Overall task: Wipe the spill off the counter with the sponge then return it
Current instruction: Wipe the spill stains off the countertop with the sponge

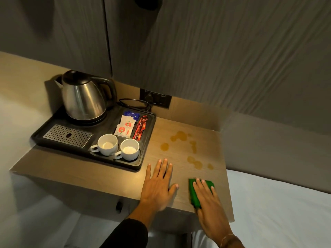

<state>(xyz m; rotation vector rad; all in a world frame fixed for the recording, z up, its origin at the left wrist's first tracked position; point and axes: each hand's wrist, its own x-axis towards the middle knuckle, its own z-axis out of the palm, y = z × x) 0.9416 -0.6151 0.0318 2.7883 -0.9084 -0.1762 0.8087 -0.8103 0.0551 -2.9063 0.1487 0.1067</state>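
Observation:
A brownish spill [180, 136] lies in several puddles and drops across the right part of the wooden counter [211, 151]. A green sponge [194, 195] rests flat near the counter's front edge, below the spill. My right hand [208, 203] lies on top of the sponge with fingers spread over it, pressing it down. To its left, my left hand [158, 183] lies flat on the counter, fingers apart, holding nothing. The nearest spill drops sit a short way beyond the sponge.
A black tray [59, 120] fills the counter's left half, holding a steel kettle [83, 97], two white cups [107, 144], a metal drip grate [68, 135] and sachets [128, 125]. A wall socket [155, 99] with a cord is behind. A white bed [279, 208] lies to the right.

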